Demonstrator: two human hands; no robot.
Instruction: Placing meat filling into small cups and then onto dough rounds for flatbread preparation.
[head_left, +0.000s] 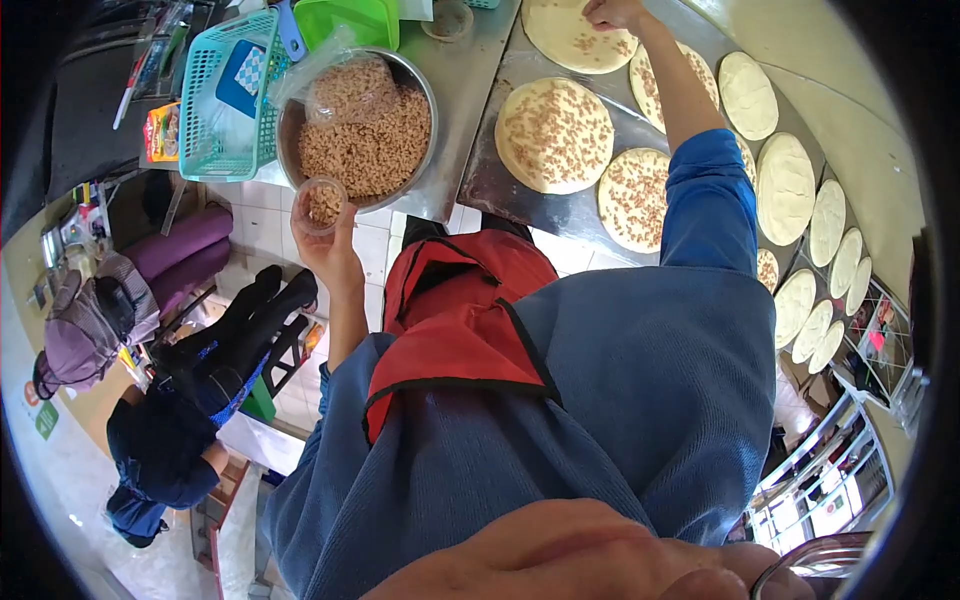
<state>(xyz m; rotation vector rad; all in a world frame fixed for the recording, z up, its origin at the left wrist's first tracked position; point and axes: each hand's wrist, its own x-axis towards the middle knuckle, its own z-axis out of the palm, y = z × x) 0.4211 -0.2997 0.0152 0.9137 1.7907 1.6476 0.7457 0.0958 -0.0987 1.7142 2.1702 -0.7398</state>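
My left hand (334, 238) holds a small clear plastic cup (322, 206) with brown crumbly topping in it, at the front rim of a steel bowl (429, 142). More of the brown crumbs (360, 154) fill that bowl, and a clear plastic bag (352, 90) of them rests on top. At the top edge of the picture, my right hand (613, 13) is over a flat round of dough (559, 37) partly scattered with crumbs. Its fingers are bunched; whether crumbs are between them is hidden. Crumbs also dot a nearer dough round (555, 135) and another beside it (636, 199).
Several plain dough rounds (784, 187) line the right side of the dark metal surface (495, 187). Left of the bowl stand a turquoise plastic basket (196, 142) and a green container (360, 22). A person in dark clothes (169, 442) is at the left, near a green stool (260, 399).
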